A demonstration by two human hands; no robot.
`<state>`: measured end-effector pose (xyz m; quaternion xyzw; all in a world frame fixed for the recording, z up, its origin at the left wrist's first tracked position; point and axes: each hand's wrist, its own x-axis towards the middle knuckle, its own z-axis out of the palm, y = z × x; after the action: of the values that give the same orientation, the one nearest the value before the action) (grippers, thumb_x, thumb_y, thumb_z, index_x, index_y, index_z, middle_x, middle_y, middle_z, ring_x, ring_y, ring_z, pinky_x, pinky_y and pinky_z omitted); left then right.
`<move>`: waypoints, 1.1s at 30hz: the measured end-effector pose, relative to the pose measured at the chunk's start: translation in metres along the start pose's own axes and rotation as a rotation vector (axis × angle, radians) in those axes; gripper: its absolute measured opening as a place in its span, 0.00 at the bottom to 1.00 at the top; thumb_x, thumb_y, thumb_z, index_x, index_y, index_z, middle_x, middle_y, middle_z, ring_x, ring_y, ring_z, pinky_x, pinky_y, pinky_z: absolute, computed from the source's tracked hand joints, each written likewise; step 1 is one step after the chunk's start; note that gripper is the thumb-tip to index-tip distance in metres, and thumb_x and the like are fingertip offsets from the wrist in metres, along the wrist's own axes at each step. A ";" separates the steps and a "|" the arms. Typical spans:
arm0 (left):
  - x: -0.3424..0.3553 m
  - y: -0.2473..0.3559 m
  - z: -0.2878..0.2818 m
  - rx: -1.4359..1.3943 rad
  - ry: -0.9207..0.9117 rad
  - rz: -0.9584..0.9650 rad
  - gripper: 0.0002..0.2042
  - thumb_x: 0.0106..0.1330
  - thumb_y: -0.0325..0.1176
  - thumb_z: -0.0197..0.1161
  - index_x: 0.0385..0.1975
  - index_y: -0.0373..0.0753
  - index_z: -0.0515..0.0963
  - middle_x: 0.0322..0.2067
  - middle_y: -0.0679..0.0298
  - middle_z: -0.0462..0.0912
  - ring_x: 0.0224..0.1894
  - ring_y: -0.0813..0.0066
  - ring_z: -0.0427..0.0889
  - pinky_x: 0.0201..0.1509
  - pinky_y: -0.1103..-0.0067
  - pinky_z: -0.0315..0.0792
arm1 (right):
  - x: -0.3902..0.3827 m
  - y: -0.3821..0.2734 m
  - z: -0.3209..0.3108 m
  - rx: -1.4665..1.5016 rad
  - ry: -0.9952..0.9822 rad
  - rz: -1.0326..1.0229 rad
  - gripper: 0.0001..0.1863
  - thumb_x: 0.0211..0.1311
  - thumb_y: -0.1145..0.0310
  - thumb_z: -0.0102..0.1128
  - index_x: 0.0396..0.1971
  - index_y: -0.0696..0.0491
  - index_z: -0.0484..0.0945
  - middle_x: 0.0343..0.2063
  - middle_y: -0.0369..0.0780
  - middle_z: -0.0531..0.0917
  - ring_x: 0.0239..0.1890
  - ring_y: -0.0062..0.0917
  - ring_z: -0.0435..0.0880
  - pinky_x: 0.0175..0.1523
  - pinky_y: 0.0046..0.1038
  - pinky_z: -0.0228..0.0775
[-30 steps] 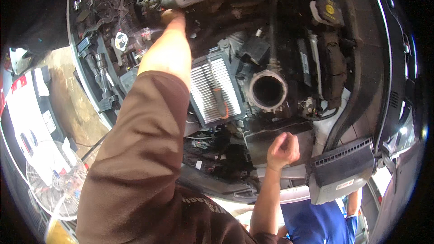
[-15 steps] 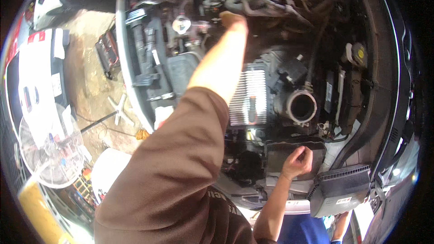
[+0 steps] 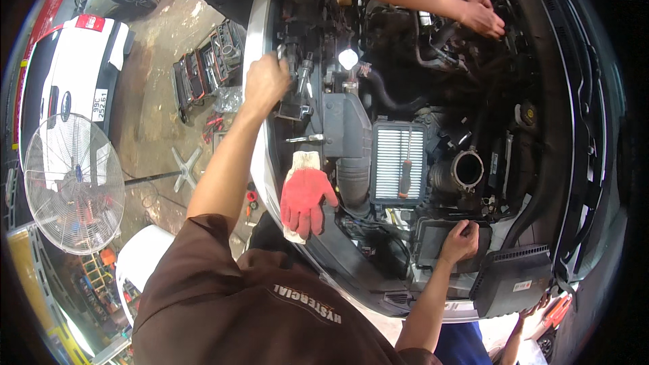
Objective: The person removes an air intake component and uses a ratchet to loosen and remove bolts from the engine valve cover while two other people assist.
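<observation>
My left hand (image 3: 268,84) is closed at the car's front edge, beside metal tools (image 3: 305,74) lying on the front panel. A bit of silver metal shows at its fingers, but I cannot make out what it is. My right hand (image 3: 460,243) is curled, fingertips together, over a black plastic box (image 3: 433,243); a small dark thing may be in it. Between my hands, a pleated air filter (image 3: 389,162) sits in its black frame, with a screwdriver (image 3: 405,177) lying on it. A red-and-white work glove (image 3: 304,196) rests on the front edge.
Another person's hands (image 3: 482,17) work at the far side of the engine bay. An open intake hose (image 3: 467,169) stands right of the filter. A black cover (image 3: 514,287) lies near right, by a person in blue. Left are a fan (image 3: 74,186) and a toolbox (image 3: 209,64).
My left hand has drawn back from deep in the engine bay to the front edge. Another person's arms now reach in from the top. My right hand stays over the black box.
</observation>
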<state>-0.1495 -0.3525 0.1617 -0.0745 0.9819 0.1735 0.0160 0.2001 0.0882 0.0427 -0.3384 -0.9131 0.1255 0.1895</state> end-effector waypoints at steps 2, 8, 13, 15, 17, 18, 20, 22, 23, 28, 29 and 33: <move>0.011 -0.020 0.006 0.051 -0.147 -0.007 0.12 0.68 0.32 0.63 0.34 0.27 0.84 0.28 0.44 0.89 0.37 0.44 0.91 0.48 0.58 0.83 | 0.001 -0.001 -0.001 0.001 0.036 -0.062 0.10 0.70 0.65 0.62 0.33 0.56 0.81 0.30 0.48 0.87 0.32 0.48 0.85 0.36 0.46 0.74; 0.009 -0.022 0.027 0.354 -0.049 0.216 0.09 0.65 0.28 0.61 0.34 0.28 0.84 0.37 0.39 0.88 0.41 0.39 0.90 0.49 0.54 0.84 | 0.003 -0.010 -0.003 0.036 0.042 0.005 0.10 0.67 0.65 0.65 0.27 0.53 0.80 0.21 0.43 0.82 0.22 0.40 0.81 0.29 0.41 0.70; -0.030 0.027 0.029 0.240 0.252 0.279 0.07 0.72 0.33 0.60 0.40 0.37 0.81 0.35 0.50 0.88 0.40 0.49 0.90 0.43 0.57 0.84 | 0.003 -0.016 -0.007 0.023 0.042 0.001 0.10 0.67 0.66 0.65 0.26 0.54 0.80 0.21 0.44 0.82 0.21 0.40 0.80 0.28 0.40 0.69; -0.062 0.063 0.070 -0.164 0.141 0.477 0.09 0.75 0.35 0.59 0.40 0.36 0.81 0.38 0.49 0.88 0.42 0.46 0.89 0.48 0.55 0.82 | 0.004 -0.017 -0.008 0.049 0.040 -0.006 0.10 0.67 0.66 0.64 0.26 0.54 0.80 0.21 0.43 0.82 0.21 0.40 0.79 0.28 0.40 0.68; -0.082 0.107 0.138 -0.462 -0.018 0.624 0.11 0.76 0.34 0.59 0.49 0.36 0.84 0.41 0.47 0.88 0.46 0.45 0.88 0.54 0.59 0.80 | 0.004 -0.015 -0.008 0.051 0.037 -0.010 0.10 0.67 0.67 0.64 0.26 0.54 0.80 0.21 0.43 0.81 0.21 0.40 0.79 0.28 0.40 0.68; -0.078 0.129 0.179 -0.587 -0.102 0.547 0.13 0.76 0.34 0.58 0.52 0.35 0.83 0.43 0.48 0.89 0.48 0.49 0.88 0.57 0.62 0.80 | 0.004 -0.015 -0.008 0.054 0.033 -0.008 0.10 0.67 0.67 0.64 0.26 0.54 0.80 0.21 0.43 0.81 0.21 0.40 0.79 0.28 0.40 0.68; -0.044 0.175 0.268 -1.087 -0.205 -0.022 0.14 0.78 0.30 0.53 0.52 0.31 0.82 0.43 0.52 0.90 0.46 0.62 0.89 0.52 0.70 0.82 | 0.004 -0.013 -0.007 0.064 0.015 0.000 0.09 0.67 0.68 0.64 0.27 0.55 0.80 0.22 0.44 0.80 0.22 0.40 0.80 0.28 0.40 0.68; 0.009 0.194 0.344 -1.047 -0.076 -0.517 0.16 0.77 0.33 0.50 0.50 0.28 0.82 0.50 0.43 0.87 0.54 0.52 0.87 0.57 0.66 0.81 | 0.004 -0.011 -0.006 0.096 0.037 -0.054 0.08 0.67 0.69 0.63 0.28 0.56 0.80 0.23 0.44 0.80 0.23 0.42 0.79 0.29 0.40 0.68; 0.035 0.202 0.378 -0.994 0.104 -0.718 0.18 0.77 0.35 0.49 0.48 0.27 0.82 0.54 0.39 0.86 0.57 0.47 0.86 0.59 0.64 0.80 | 0.004 -0.011 -0.006 0.087 0.015 -0.042 0.08 0.67 0.69 0.63 0.28 0.55 0.80 0.24 0.45 0.80 0.23 0.43 0.79 0.29 0.40 0.68; 0.121 0.111 0.480 -0.071 -0.251 -0.622 0.24 0.81 0.39 0.49 0.71 0.36 0.74 0.72 0.55 0.75 0.73 0.59 0.74 0.75 0.66 0.68 | 0.003 -0.008 -0.007 0.106 -0.041 -0.021 0.06 0.66 0.73 0.62 0.28 0.57 0.79 0.21 0.44 0.74 0.21 0.41 0.74 0.27 0.39 0.63; 0.132 0.093 0.499 0.188 -0.380 -0.365 0.25 0.82 0.41 0.48 0.73 0.38 0.73 0.72 0.54 0.75 0.75 0.58 0.72 0.77 0.63 0.66 | 0.003 -0.008 -0.007 0.112 -0.044 -0.026 0.06 0.66 0.73 0.61 0.28 0.57 0.79 0.21 0.44 0.74 0.21 0.41 0.74 0.26 0.39 0.62; 0.178 0.062 0.577 -1.096 0.635 -0.513 0.25 0.75 0.45 0.61 0.62 0.32 0.79 0.62 0.52 0.82 0.60 0.61 0.82 0.62 0.66 0.75 | 0.002 -0.006 -0.007 0.168 -0.056 -0.016 0.07 0.66 0.75 0.60 0.28 0.61 0.79 0.20 0.45 0.72 0.19 0.39 0.71 0.25 0.39 0.58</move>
<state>-0.3318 -0.1223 -0.3691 -0.3496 0.6605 0.6061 -0.2721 0.1980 0.0860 0.0522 -0.3104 -0.9070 0.2095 0.1925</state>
